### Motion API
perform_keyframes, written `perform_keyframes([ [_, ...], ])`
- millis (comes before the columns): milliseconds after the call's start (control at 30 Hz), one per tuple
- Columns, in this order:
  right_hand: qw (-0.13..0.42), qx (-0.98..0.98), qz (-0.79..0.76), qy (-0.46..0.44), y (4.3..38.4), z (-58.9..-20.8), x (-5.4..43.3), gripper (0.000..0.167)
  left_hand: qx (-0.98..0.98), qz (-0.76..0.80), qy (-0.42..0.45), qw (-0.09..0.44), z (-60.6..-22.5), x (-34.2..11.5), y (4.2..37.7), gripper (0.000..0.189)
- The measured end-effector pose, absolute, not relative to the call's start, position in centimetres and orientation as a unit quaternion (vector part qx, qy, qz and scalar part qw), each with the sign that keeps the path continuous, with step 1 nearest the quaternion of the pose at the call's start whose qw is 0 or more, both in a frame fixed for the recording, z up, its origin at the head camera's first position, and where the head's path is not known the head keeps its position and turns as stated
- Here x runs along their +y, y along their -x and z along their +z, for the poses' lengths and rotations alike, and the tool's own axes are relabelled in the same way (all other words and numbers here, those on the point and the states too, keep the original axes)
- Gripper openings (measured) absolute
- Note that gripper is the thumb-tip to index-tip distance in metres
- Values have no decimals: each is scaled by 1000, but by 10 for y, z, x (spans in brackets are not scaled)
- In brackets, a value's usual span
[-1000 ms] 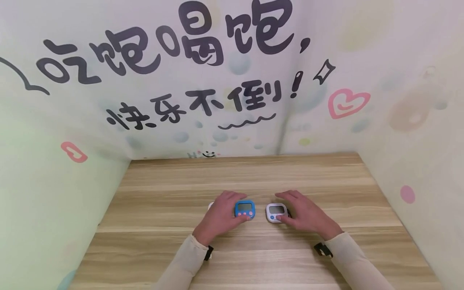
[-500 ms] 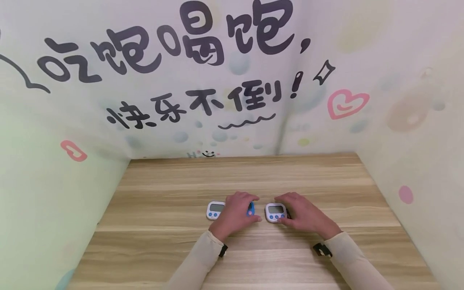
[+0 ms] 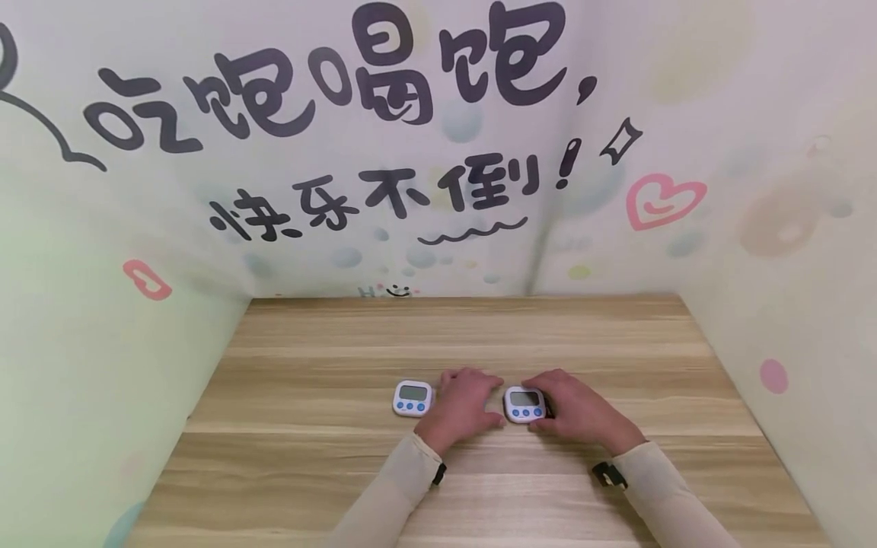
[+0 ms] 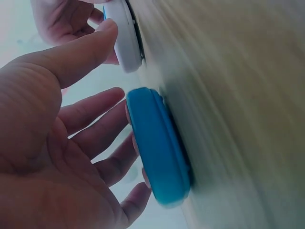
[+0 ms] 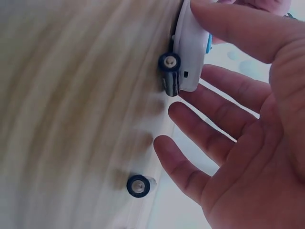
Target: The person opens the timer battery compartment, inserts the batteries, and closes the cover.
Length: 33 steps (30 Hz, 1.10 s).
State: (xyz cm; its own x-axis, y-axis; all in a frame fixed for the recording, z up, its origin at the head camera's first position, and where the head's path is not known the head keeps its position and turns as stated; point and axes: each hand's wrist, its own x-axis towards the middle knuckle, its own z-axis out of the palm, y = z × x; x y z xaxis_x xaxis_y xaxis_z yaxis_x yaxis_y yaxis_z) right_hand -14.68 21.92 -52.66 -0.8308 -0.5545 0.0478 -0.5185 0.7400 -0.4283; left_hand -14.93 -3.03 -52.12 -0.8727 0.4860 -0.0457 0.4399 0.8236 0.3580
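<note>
A white kitchen timer [image 3: 524,403] with blue buttons lies in front of my right hand [image 3: 578,407]. That hand grips it by the near and far edges, thumb nearest me. My left hand [image 3: 466,407] arches over a blue timer [image 4: 155,148], which it almost wholly hides in the head view. In the left wrist view its fingers are spread and loosely bent, and the thumb reaches past the blue timer, overlapping the white one. Beside the gripped timer, a small battery [image 5: 170,74] shows in the right wrist view. A second white timer [image 3: 412,399] lies left of my left hand.
Another battery [image 5: 138,186] lies farther along the wooden table [image 3: 308,472] in the right wrist view. White walls with lettering and hearts [image 3: 664,202] close in the table at the back and sides.
My left hand has slid right, off the left white timer and across the blue one, to close beside the other white timer. My right thumb has moved from the buttons to the near edge.
</note>
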Motion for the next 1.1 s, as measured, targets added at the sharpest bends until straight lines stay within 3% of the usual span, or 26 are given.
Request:
perform_keyframes([
  [267, 56, 931, -226, 280, 148, -527, 221, 61, 946, 175, -260, 78, -525, -20, 151, 48],
  [567, 44, 930, -224, 289, 149, -528, 220, 61, 948, 179, -251, 77, -524, -16, 152, 42],
  [1100, 33, 928, -232, 290, 144, -509, 213, 60, 925, 281, -246, 73, -515, -38, 148, 51],
])
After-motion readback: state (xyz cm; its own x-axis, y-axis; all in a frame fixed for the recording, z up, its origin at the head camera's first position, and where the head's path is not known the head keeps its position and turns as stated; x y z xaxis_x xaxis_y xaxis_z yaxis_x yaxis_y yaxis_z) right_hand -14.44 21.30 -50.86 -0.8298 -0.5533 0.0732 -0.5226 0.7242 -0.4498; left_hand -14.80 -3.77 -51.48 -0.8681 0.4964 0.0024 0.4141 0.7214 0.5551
